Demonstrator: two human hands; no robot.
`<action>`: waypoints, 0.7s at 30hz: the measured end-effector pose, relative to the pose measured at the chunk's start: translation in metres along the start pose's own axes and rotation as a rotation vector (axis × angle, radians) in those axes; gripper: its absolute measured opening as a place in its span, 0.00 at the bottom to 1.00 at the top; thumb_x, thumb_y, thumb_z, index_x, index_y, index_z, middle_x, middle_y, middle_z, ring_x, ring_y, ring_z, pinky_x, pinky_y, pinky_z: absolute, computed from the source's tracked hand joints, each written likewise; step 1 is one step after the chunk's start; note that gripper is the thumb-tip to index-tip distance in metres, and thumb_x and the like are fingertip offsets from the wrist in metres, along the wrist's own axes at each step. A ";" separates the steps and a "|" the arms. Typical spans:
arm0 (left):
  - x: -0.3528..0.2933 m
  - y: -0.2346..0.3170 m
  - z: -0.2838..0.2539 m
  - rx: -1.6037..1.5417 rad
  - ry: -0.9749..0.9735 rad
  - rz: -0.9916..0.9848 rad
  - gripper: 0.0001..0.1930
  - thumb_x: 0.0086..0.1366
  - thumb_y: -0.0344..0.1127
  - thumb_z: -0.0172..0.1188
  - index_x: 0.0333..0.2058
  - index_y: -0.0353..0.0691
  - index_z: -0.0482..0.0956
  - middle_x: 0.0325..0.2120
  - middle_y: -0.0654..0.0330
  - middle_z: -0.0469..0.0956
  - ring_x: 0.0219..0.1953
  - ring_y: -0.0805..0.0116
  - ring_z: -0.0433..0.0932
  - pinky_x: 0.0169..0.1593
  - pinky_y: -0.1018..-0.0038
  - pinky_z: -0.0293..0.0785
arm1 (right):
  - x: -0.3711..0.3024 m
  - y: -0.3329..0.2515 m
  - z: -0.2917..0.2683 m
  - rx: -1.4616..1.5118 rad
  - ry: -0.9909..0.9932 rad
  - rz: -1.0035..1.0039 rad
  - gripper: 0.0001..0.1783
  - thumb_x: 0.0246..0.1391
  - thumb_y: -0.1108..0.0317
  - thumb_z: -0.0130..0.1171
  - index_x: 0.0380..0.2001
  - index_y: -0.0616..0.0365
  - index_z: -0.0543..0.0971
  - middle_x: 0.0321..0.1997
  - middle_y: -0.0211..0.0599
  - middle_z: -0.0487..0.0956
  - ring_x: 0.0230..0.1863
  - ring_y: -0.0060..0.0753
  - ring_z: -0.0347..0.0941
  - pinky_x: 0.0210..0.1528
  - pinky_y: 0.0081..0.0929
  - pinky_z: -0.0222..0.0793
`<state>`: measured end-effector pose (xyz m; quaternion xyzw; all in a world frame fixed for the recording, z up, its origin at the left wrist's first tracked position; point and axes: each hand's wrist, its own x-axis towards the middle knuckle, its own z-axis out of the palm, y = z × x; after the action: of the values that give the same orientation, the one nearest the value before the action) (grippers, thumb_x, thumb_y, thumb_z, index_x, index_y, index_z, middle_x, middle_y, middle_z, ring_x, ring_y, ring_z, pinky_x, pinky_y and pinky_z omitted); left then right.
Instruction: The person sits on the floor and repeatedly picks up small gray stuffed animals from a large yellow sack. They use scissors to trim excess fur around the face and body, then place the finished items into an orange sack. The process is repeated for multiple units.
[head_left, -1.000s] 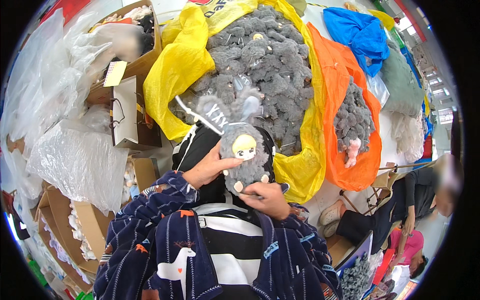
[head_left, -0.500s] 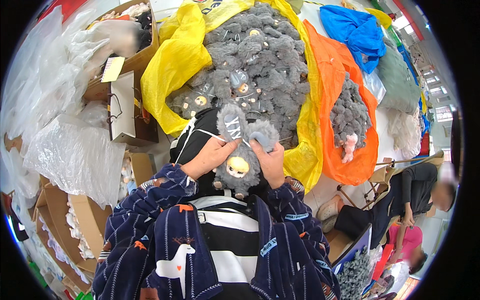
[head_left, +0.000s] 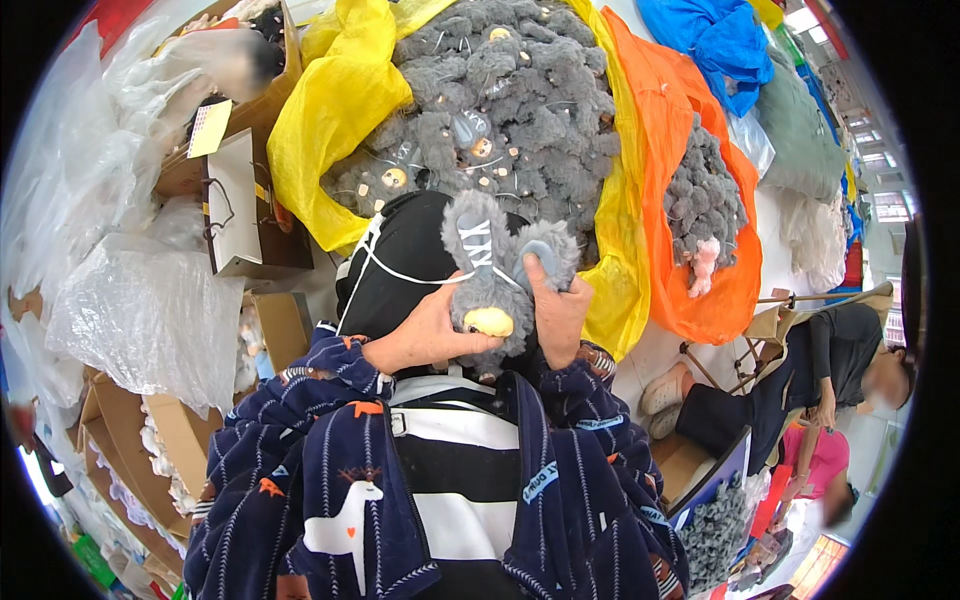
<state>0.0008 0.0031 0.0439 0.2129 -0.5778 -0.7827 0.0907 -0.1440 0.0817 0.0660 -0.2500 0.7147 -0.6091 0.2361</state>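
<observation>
A grey plush doll (head_left: 490, 285) with long rabbit-like ears and a yellow-fringed face sits upright over my lap, held between both hands. My left hand (head_left: 432, 328) wraps round its head from the left, the thumb lying across the face and covering most of it. On the right, my right hand (head_left: 560, 312) grips the head's side, with the thumb against the inside of one ear. White lacing criss-crosses the other ear, and a white cord (head_left: 375, 262) trails from it over my dark-clad leg.
A yellow sack (head_left: 335, 130) heaped with grey plush dolls (head_left: 510, 110) stands in front. Right of it is an orange sack (head_left: 670, 110) holding more grey plush and a small pink one. Cartons (head_left: 120, 430) and clear plastic sheeting (head_left: 140, 310) lie left. Another person (head_left: 850, 350) sits at right.
My left hand has shifted from the laced ear down onto the doll's head and face. The right thumb has moved higher on its ear. The doll's head now tips, foreshortening the face.
</observation>
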 end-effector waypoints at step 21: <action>-0.001 -0.038 -0.001 -0.381 -0.055 -0.162 0.21 0.55 0.28 0.59 0.48 0.34 0.67 0.42 0.62 0.72 0.44 0.76 0.69 0.50 0.77 0.64 | -0.050 0.038 -0.042 -0.512 -0.422 -0.070 0.10 0.43 0.69 0.58 0.22 0.66 0.72 0.21 0.50 0.70 0.21 0.47 0.67 0.24 0.31 0.62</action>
<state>0.0061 0.0143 0.0076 0.2162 -0.4024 -0.8882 0.0501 -0.1355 0.1509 0.0361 -0.4464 0.7706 -0.3524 0.2874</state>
